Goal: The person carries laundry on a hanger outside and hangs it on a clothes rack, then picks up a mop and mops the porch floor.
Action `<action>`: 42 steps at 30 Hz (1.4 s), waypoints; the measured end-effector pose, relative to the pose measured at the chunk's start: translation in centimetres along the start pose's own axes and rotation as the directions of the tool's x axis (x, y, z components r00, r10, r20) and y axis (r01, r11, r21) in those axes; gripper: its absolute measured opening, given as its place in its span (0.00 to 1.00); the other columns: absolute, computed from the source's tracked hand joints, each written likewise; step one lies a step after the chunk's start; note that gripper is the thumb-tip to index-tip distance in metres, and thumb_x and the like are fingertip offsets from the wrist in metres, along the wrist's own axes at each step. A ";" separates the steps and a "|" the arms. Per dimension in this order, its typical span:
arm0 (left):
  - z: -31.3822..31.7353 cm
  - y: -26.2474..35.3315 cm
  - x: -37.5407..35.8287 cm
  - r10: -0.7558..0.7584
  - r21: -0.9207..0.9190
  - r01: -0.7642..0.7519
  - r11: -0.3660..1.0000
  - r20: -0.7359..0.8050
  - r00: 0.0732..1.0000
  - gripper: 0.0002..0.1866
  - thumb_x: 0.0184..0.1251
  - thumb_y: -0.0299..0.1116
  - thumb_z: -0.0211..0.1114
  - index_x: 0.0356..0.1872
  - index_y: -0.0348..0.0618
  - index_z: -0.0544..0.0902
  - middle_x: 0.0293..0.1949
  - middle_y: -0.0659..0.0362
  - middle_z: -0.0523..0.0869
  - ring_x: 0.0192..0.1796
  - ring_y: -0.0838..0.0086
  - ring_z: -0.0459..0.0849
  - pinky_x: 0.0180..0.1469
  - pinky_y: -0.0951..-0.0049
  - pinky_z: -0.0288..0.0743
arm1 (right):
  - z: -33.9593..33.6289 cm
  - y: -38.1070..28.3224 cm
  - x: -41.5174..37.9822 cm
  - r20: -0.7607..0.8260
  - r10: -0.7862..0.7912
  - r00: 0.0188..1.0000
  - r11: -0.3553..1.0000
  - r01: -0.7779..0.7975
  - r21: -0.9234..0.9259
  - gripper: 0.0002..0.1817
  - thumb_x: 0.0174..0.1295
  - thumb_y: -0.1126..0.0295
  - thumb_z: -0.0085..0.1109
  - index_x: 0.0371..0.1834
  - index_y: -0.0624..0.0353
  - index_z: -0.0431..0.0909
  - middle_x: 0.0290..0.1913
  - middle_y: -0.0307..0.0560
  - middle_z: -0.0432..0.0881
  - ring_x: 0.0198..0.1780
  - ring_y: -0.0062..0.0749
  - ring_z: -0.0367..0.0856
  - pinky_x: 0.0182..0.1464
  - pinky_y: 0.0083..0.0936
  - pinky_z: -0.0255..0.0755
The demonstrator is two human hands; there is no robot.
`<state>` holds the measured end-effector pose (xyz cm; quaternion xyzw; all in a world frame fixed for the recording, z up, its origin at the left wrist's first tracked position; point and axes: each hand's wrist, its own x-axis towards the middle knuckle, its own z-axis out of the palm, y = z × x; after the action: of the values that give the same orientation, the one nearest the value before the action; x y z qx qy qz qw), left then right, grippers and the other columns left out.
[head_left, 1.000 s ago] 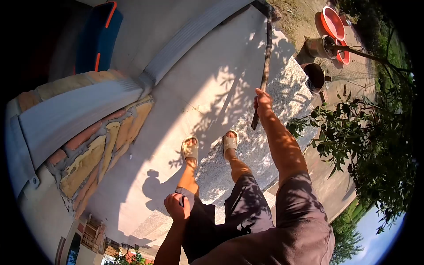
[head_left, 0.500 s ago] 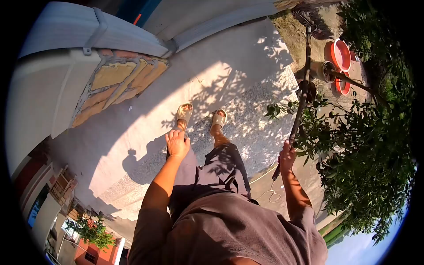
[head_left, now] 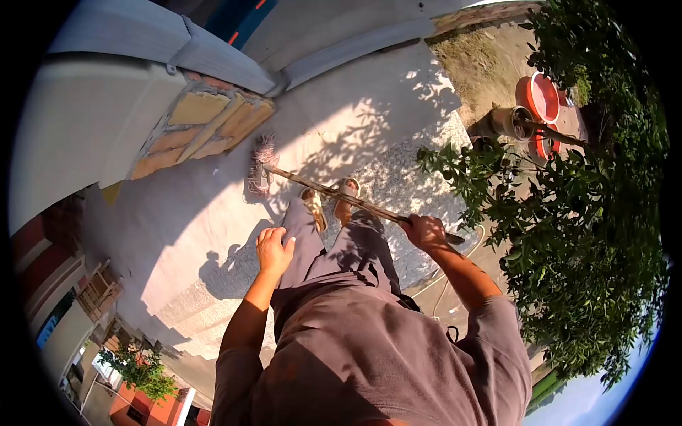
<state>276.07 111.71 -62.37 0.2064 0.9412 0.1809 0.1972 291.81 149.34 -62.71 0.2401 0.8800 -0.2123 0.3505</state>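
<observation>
A pale grey concrete floor (head_left: 369, 96) spreads beneath the person, patterned with sunlight and leafy shadows. Along its right side runs a rougher, speckled strip of concrete (head_left: 426, 174). The person's right hand (head_left: 425, 233) is wrapped around a long brown wooden mop handle (head_left: 376, 207), close to its upper end, which pokes out past the fist. The handle slants across in front of the beige slip-on sandals (head_left: 311, 202) to a pinkish, stringy mop head (head_left: 263, 153); it is hard to tell whether the strings touch the floor. The left hand (head_left: 274, 252) is well apart from the right, fingers loosely parted, over the left leg of the grey trousers (head_left: 302, 231).

Beside the mop head stands a rough wall end of yellow and orange bricks (head_left: 206, 117) with a whitish ribbed frame (head_left: 227, 60) along it. To the right, a dense green leafy tree (head_left: 561, 263) overhangs the yard, with round red basins (head_left: 543, 96) and a dirty cylindrical bucket (head_left: 508, 122) on bare earth (head_left: 472, 60) farther off.
</observation>
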 end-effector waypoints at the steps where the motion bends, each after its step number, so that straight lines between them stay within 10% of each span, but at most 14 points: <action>1: -0.3 -0.3 0.0 -0.019 0.002 0.018 1.000 0.045 0.999 0.16 0.52 0.38 0.70 0.40 0.42 0.80 0.42 0.55 0.83 0.52 0.57 0.77 0.56 0.56 0.67 | 1.0 -0.7 2.6 -0.207 -0.204 0.957 0.979 0.200 -0.042 0.21 0.64 0.46 0.53 0.34 0.54 0.81 0.26 0.52 0.83 0.32 0.49 0.84 0.36 0.44 0.75; 6: -3.4 -3.0 -2.1 -0.079 -0.019 0.079 0.997 0.002 0.997 0.17 0.51 0.35 0.71 0.41 0.40 0.81 0.37 0.51 0.84 0.46 0.55 0.80 0.51 0.58 0.72 | -2.6 -2.6 13.3 -0.058 -0.246 0.968 0.935 0.221 -0.279 0.23 0.62 0.45 0.53 0.32 0.55 0.85 0.27 0.52 0.83 0.34 0.46 0.84 0.39 0.42 0.77; 9: -4.5 -7.6 -6.7 -0.137 0.039 0.139 0.989 -0.057 0.989 0.17 0.52 0.34 0.71 0.42 0.38 0.82 0.36 0.51 0.85 0.42 0.54 0.81 0.47 0.58 0.75 | -10.8 1.3 11.5 0.091 0.066 0.994 0.951 -0.035 -0.309 0.27 0.63 0.41 0.52 0.37 0.55 0.86 0.34 0.47 0.86 0.42 0.39 0.85 0.45 0.39 0.77; 16: -3.6 -13.8 -16.4 -0.608 0.200 0.574 0.794 0.258 0.751 0.21 0.50 0.43 0.72 0.42 0.40 0.84 0.39 0.47 0.86 0.47 0.54 0.84 0.49 0.59 0.77 | -22.8 17.0 7.0 -0.327 0.371 0.869 0.766 -0.485 -0.421 0.27 0.59 0.41 0.55 0.47 0.52 0.83 0.47 0.51 0.84 0.51 0.42 0.83 0.51 0.46 0.76; 18: -2.0 -15.5 -16.2 -0.601 0.350 0.492 0.797 0.374 0.706 0.23 0.55 0.49 0.68 0.44 0.41 0.83 0.41 0.50 0.87 0.48 0.55 0.84 0.51 0.58 0.76 | -28.0 15.2 6.3 -0.289 0.449 0.845 0.683 -0.534 -0.499 0.27 0.59 0.45 0.57 0.52 0.52 0.81 0.53 0.54 0.81 0.55 0.45 0.80 0.51 0.52 0.74; 20: -1.9 -14.9 -13.8 -0.590 0.283 0.519 0.807 0.430 0.683 0.23 0.55 0.50 0.67 0.44 0.42 0.82 0.41 0.51 0.87 0.48 0.56 0.84 0.52 0.58 0.76 | -27.5 21.9 9.1 -0.620 0.223 0.752 0.676 -0.577 -0.457 0.24 0.59 0.49 0.58 0.52 0.54 0.81 0.51 0.55 0.82 0.57 0.48 0.79 0.49 0.60 0.72; 23: -1.5 -13.8 -8.4 -0.534 0.201 0.495 0.845 0.355 0.768 0.22 0.54 0.50 0.67 0.41 0.43 0.82 0.37 0.52 0.86 0.44 0.56 0.84 0.48 0.58 0.76 | -30.7 24.6 9.9 -0.692 0.252 0.676 0.683 -0.631 -0.368 0.21 0.60 0.50 0.56 0.50 0.50 0.83 0.49 0.58 0.83 0.50 0.54 0.82 0.42 0.47 0.79; 25: -2.4 -13.0 -3.2 -0.482 0.140 0.466 0.873 0.387 0.786 0.22 0.54 0.50 0.67 0.39 0.41 0.81 0.35 0.50 0.86 0.42 0.54 0.84 0.45 0.58 0.77 | -33.2 23.4 6.7 -0.514 0.578 0.634 0.616 -0.752 -0.235 0.20 0.62 0.50 0.54 0.44 0.52 0.85 0.43 0.56 0.85 0.43 0.51 0.85 0.41 0.44 0.79; 29: -5.3 -10.2 6.8 -0.484 0.143 0.476 0.868 0.461 0.744 0.21 0.54 0.48 0.68 0.39 0.40 0.82 0.35 0.49 0.86 0.40 0.54 0.85 0.44 0.59 0.77 | -36.2 18.0 -2.5 -0.467 0.623 0.627 0.737 -0.671 0.081 0.29 0.61 0.38 0.49 0.38 0.52 0.87 0.32 0.49 0.87 0.36 0.43 0.86 0.39 0.39 0.77; 32: -8.7 -6.9 13.6 -0.338 -0.080 0.379 0.922 0.312 0.888 0.20 0.55 0.45 0.69 0.43 0.41 0.83 0.38 0.50 0.87 0.42 0.56 0.86 0.46 0.60 0.78 | -36.2 15.9 -3.7 -0.441 0.591 0.675 0.806 -0.514 0.294 0.28 0.61 0.40 0.50 0.42 0.52 0.86 0.35 0.51 0.87 0.36 0.48 0.85 0.40 0.37 0.76; 36: -13.2 -2.6 21.2 -0.309 -0.110 0.350 0.930 0.282 0.908 0.19 0.57 0.43 0.69 0.46 0.41 0.83 0.40 0.51 0.88 0.44 0.59 0.86 0.48 0.63 0.78 | -41.6 2.3 -0.3 -0.268 0.594 0.759 0.804 -0.548 0.232 0.24 0.62 0.43 0.53 0.45 0.48 0.85 0.35 0.53 0.85 0.40 0.48 0.84 0.44 0.38 0.75; 42: -15.2 -1.9 27.0 -0.267 -0.161 0.324 0.932 0.295 0.917 0.20 0.57 0.41 0.69 0.47 0.39 0.82 0.37 0.51 0.88 0.40 0.62 0.87 0.46 0.65 0.78 | -43.5 -3.9 17.2 -0.253 0.213 0.944 0.975 -0.189 0.116 0.17 0.64 0.48 0.51 0.45 0.44 0.82 0.35 0.46 0.85 0.40 0.48 0.84 0.42 0.41 0.76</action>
<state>246.12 118.54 -58.13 0.0621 0.9020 0.2161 0.3684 256.22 174.55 -45.36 0.3702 0.8793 -0.1809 0.2390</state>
